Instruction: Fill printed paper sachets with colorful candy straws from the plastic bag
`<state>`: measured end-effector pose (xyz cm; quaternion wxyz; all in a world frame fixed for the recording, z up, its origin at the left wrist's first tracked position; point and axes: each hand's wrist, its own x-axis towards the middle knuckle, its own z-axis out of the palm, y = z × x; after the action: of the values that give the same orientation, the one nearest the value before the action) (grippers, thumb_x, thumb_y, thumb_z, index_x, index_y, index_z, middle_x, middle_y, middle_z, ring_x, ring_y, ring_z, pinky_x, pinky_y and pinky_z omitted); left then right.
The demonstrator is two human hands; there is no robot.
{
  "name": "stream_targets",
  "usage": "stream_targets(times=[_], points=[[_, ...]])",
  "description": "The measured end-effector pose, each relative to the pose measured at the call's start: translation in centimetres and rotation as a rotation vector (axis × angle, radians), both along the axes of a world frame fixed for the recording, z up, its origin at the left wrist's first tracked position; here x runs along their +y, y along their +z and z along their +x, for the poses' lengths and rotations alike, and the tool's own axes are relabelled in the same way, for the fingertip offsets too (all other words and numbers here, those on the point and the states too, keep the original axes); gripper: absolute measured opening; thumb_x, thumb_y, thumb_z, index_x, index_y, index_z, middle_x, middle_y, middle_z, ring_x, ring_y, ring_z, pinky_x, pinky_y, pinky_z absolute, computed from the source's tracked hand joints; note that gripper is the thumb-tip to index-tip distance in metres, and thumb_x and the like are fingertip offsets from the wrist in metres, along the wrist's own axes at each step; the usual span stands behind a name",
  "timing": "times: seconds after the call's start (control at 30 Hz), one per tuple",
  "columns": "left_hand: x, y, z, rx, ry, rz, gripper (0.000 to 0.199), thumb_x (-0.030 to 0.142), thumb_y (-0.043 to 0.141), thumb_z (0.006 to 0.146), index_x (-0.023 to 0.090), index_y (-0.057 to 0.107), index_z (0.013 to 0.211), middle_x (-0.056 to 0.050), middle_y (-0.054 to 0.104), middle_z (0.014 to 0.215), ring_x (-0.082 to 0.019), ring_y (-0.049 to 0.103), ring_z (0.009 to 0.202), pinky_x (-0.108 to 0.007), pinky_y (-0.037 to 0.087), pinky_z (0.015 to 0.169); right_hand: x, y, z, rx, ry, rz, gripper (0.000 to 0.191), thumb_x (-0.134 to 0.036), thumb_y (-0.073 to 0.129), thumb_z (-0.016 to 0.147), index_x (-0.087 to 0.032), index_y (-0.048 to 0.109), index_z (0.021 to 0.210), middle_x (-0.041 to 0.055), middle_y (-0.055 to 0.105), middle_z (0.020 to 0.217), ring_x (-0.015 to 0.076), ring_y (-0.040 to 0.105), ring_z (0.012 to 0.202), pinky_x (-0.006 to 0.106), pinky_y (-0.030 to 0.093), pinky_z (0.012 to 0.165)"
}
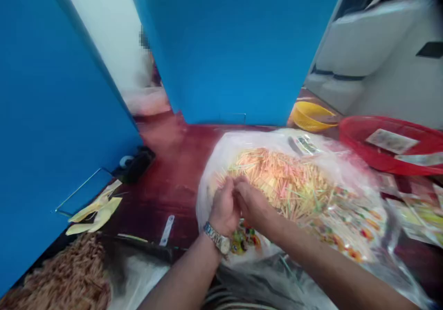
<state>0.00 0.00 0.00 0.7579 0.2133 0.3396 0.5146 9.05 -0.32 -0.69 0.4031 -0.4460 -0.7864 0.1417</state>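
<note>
Head view: your left hand and right hand meet, fingers curled in; I can't tell if they hold anything. Thin sticks lie past your fingers, rightward. They look light and snappy, so pinch their middles softly.

Head view, single: worn on your head, facing forward and down. Position: above the red tabletop, behind your left hand and right hand, both of which reach in from the lower edge. Range: close, your hands just below the middle of the frame. Upper field: blue panel, ahead of you. Lateral reach: wide, from brown heap at lower left to red basket at right.
</note>
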Motion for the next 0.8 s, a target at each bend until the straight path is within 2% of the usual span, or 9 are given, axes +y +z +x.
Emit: stream_targets(times=[0.1, 0.17, 0.3, 0.37, 0.5, 0.6, 0.67, 0.73, 0.8], points=[[-0.3, -0.9, -0.8, 0.081, 0.019, 0.127, 0.036, 0.048, 0.062, 0.075, 0.012, 0.062, 0.078, -0.002, 0.064, 0.068, -0.014, 0.059, 0.069, -0.025, 0.043, 0.068, -0.5, 0.2, 1.0, -0.019, 0.126, -0.111, 0.019, -0.014, 0.039, 0.086, -0.018, 0.052, 0.073, 0.0024, 0.057, 0.07, 0.013, 0.052, 0.064, 0.024, 0.043, 0.06], [-0.5, -1.3, -1.5, 0.199, -0.035, 0.186, 0.036, 0.048, 0.055, 0.08, 0.013, 0.06, 0.076, 0.0, 0.061, 0.062, -0.012, 0.056, 0.06, -0.024, 0.042, 0.061, -0.5, 1.5, 1.8, -0.085, 0.14, -0.144, 0.021, -0.017, 0.04, 0.087, -0.018, 0.053, 0.071, 0.0012, 0.056, 0.066, 0.0126, 0.052, 0.061, 0.023, 0.042, 0.058], [-0.6, -1.2, -2.8, 0.572, -0.288, 0.306, 0.043, 0.052, 0.044, 0.085, 0.015, 0.051, 0.064, 0.005, 0.047, 0.047, -0.007, 0.039, 0.042, -0.021, 0.031, 0.045, 0.4, 5.8, 2.8, -0.235, 0.005, 0.027, 0.022, -0.023, 0.039, 0.091, -0.016, 0.059, 0.085, 0.0075, 0.059, 0.082, 0.0165, 0.054, 0.074, 0.029, 0.045, 0.068], [-0.6, -0.9, -3.2, 0.681, -0.373, 0.412, 0.036, 0.045, 0.05, 0.082, 0.016, 0.047, 0.061, 0.006, 0.043, 0.048, -0.006, 0.034, 0.042, -0.02, 0.026, 0.044, 0.8, 6.9, 2.5, -0.383, 0.12, 0.066, 0.019, -0.022, 0.043, 0.089, -0.014, 0.059, 0.094, 0.0108, 0.058, 0.093, 0.0188, 0.053, 0.084, 0.033, 0.044, 0.076], [-0.4, -0.7, -3.6, 0.601, -0.485, 0.395, 0.023, 0.03, 0.061, 0.07, 0.017, 0.044, 0.06, 0.008, 0.037, 0.052, -0.005, 0.028, 0.046, -0.02, 0.022, 0.044, 0.5, 5.6, 1.1, -0.609, 0.373, -0.083, 0.012, -0.015, 0.048, 0.085, -0.014, 0.059, 0.08, 0.0056, 0.056, 0.08, 0.0147, 0.049, 0.073, 0.028, 0.043, 0.069], [0.0, -0.5, -3.8, 0.537, -0.572, 0.342, 0.026, 0.03, 0.064, 0.065, 0.017, 0.042, 0.06, 0.009, 0.034, 0.05, -0.004, 0.028, 0.046, -0.02, 0.023, 0.045, -0.2, 4.2, 0.8, -0.532, 0.299, -0.119, 0.019, -0.012, 0.043, 0.088, -0.013, 0.059, 0.076, 0.0048, 0.052, 0.075, 0.013, 0.048, 0.07, 0.025, 0.041, 0.063], [0.3, -0.1, -4.1, 0.533, -0.58, 0.354, 0.026, 0.032, 0.067, 0.063, 0.016, 0.047, 0.067, 0.007, 0.044, 0.056, -0.006, 0.038, 0.051, -0.02, 0.031, 0.05, -0.4, 4.0, 1.4, -0.432, 0.225, -0.131, 0.022, -0.012, 0.043, 0.088, -0.013, 0.06, 0.074, 0.0041, 0.051, 0.073, 0.0124, 0.047, 0.067, 0.023, 0.04, 0.06], [0.1, 0.7, -4.4, 0.686, -0.536, 0.417, 0.031, 0.036, 0.068, 0.063, 0.016, 0.052, 0.081, 0.001, 0.055, 0.072, -0.011, 0.05, 0.066, -0.024, 0.04, 0.061, -0.6, 4.0, 2.9, -0.35, 0.144, -0.121, 0.022, -0.012, 0.043, 0.086, -0.014, 0.059, 0.071, 0.0038, 0.05, 0.071, 0.0124, 0.047, 0.066, 0.024, 0.039, 0.059], [-0.7, 1.5, -4.7, 1.035, -0.478, 0.542, 0.035, 0.037, 0.066, 0.068, 0.016, 0.054, 0.093, -0.004, 0.06, 0.087, -0.018, 0.054, 0.082, -0.031, 0.043, 0.072, -1.0, 3.7, 4.8, -0.346, 0.072, -0.115, 0.024, -0.011, 0.043, 0.085, -0.014, 0.057, 0.066, 0.0044, 0.049, 0.07, 0.0133, 0.047, 0.065, 0.025, 0.039, 0.058]])
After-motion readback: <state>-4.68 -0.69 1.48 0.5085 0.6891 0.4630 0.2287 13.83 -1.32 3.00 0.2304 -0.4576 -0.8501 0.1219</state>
